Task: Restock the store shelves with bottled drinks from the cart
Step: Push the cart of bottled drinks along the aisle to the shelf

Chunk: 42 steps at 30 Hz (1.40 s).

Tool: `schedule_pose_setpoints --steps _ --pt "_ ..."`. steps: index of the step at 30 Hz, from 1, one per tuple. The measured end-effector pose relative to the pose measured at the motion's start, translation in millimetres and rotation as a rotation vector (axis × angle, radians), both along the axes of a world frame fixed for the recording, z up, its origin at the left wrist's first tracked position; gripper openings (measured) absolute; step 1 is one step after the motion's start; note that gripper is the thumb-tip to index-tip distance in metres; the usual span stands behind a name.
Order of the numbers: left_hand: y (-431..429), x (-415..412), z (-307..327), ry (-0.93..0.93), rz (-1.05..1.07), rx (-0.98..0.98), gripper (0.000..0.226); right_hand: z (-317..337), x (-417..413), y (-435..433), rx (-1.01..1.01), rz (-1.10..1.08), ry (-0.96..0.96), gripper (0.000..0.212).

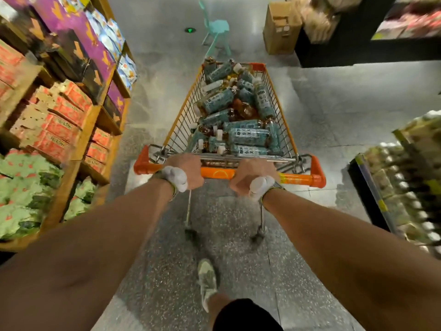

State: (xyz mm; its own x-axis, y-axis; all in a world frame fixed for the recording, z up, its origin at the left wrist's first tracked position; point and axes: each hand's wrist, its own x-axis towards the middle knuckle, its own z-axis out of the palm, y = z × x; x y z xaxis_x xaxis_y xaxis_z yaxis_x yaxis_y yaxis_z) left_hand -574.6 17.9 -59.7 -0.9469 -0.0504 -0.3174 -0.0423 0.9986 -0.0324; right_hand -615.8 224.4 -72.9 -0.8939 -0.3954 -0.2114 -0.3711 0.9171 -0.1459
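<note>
Head view, looking down an aisle. Nearest the camera are black shorts (245, 315) and one shoe (207, 280), planted on the speckled floor (152, 235). Two bare forearms reach forward from the lower corners.

The left grip (185, 169) and the right grip (253, 174) each clench the orange handle (217, 174) of the cart (282, 111), fingers curled over the bar and knuckles up. A short stretch of handle shows between them. Each carries a white pad (176, 176) at the back of the wrist, strapped on by a band.

The cart is a wire basket with orange trim, standing in mid-aisle just ahead of the handle. It is filled with bottles (248, 137) lying in a loose heap at all angles. Most have teal labels and white caps; a few show amber liquid.

To the left, close to the cart, stand wooden shelves (80, 139) with green packs (21, 187) low down, red cartons (59, 115) above them and purple boxes (78, 27) at the top. To the right is a rack (372, 187) of blurred bottled goods.

Beyond the cart stands a teal chair (216, 29). Right of it, a cardboard box (281, 27) rests against a dark display (358, 48).
</note>
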Motion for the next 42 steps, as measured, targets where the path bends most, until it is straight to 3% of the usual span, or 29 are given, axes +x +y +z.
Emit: schedule_pose_setpoints --steps 16,42 --pt "-64 -250 -10 0.084 -0.331 -0.056 0.018 -31 -204 -56 0.017 -0.296 0.087 0.046" --pt "-125 -664 -31 0.055 -0.875 -0.014 0.029 -17 -491 -152 0.073 -0.78 0.103 0.032"
